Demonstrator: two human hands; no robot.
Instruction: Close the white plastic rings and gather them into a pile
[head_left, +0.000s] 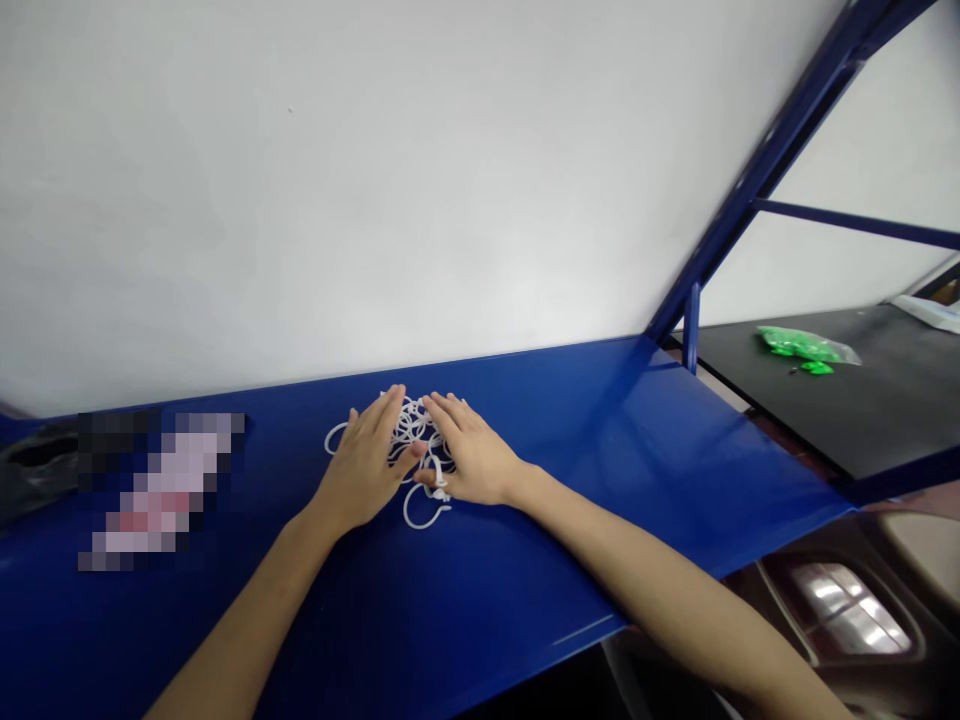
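A small heap of white plastic rings [409, 424] lies on the blue shelf surface, partly covered by both hands. They look like open hooks or shower-curtain rings. My left hand [367, 460] rests against the heap's left side, fingers stretched forward and thumb out to the right. My right hand [472, 450] flanks the right side, its fingers also extended and its thumb near a ring at the front. One loose ring [426, 507] with a gap sits at the near edge of the heap. Another ring peeks out left of my left hand. Neither hand is closed round anything.
On the left of the blue shelf [555, 400] are a pixelated pinkish item [169, 480] and a black plastic bag [37, 465]. A blue metal frame [750, 190] rises at the right. Beyond it, a black table [847, 410] carries a bag of green pieces [802, 345].
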